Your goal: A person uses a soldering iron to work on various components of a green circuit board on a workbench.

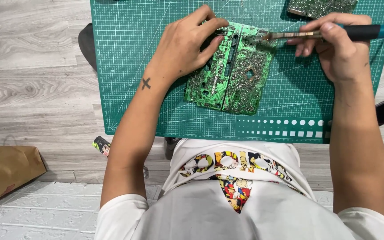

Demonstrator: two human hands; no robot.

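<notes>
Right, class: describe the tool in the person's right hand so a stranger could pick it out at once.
Start at the green cutting mat, then find the green circuit board on it. The soldering iron lies over the board's top right corner in the right hand: a teal-and-black handle, the only long thin tool there.

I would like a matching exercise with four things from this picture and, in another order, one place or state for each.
Things:
1. left hand
2. right hand
3. green circuit board
4. brown paper bag

Places or states:
A. lies on the green cutting mat
B. holds the soldering iron
C. on the floor, at the picture's left edge
D. presses on the board's top edge

Pairs: 1-D, 2-B, 3-A, 4-C
</notes>
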